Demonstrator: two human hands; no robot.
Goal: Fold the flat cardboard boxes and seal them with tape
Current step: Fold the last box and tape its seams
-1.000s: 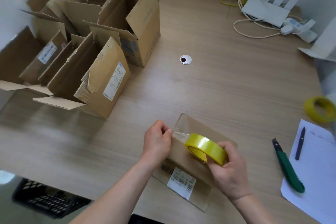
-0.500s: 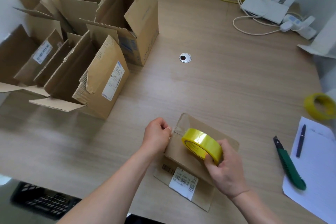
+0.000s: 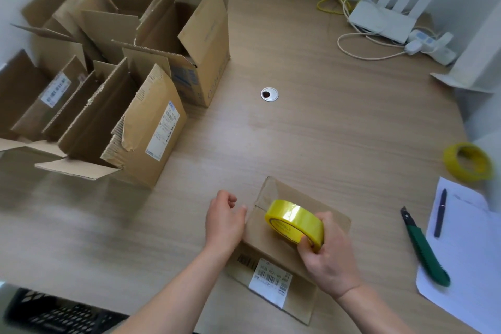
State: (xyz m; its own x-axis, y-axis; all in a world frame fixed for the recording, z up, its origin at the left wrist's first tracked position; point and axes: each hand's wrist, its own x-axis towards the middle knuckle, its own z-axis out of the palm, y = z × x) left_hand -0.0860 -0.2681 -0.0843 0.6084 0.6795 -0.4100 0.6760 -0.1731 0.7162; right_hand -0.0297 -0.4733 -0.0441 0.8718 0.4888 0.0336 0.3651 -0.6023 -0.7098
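Box [image 3: 273,241], one, small, brown corrugated card, lying near the front edge of the table [image 3: 325,122] between our two hands. White barcode label [image 3: 271,280] on the near face. Seam visible at the far-left corner, where a clear strip appears already laid; we cannot tell how far it runs.

Handling, as we judge it: light and stiff along the panels, weak at the folds and flaps. It will slide on the smooth wood if pushed from one side only, so it wants bracing at an edge or pressing flat from above. Corners crush easily; hold by the flat faces, not the flap tips.

Tape [image 3: 295,222], one yellow roll, resting on top of the box. Right hand [image 3: 329,263] is wrapped round its near side, thumb and fingers pinching the rim. The film is thin and sticky, and we judge it prone to folding on itself; best kept taut and low to the card.

Left hand [image 3: 223,221], loosely curled, holding nothing, its thumb side touching the box's left edge.

Also present: open boxes [image 3: 130,106], several, standing at far left; a green cutter [image 3: 424,249] and a pen [image 3: 439,213] on paper [image 3: 466,266] at right; a second roll [image 3: 467,161] beyond them.
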